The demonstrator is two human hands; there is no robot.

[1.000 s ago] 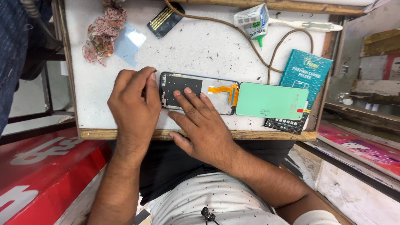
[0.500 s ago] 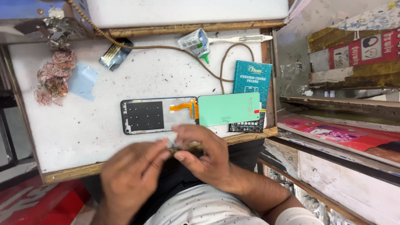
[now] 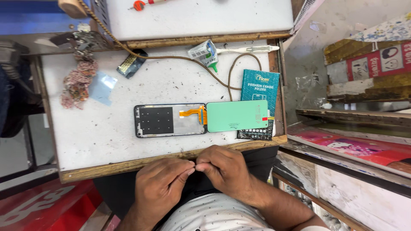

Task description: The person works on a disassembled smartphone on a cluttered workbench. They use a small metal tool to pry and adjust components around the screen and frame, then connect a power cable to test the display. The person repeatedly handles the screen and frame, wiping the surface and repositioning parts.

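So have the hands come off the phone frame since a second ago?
Yes. Both the left hand and right hand have pulled back toward the body, off the phone frame and past the wooden front edge of the tray, fingertips now pinched together.

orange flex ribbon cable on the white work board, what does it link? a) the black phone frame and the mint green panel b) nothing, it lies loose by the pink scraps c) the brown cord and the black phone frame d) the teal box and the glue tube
a: the orange flex ribbon cable bridges the open black phone frame and the mint green panel lying directly to the right of the frame.
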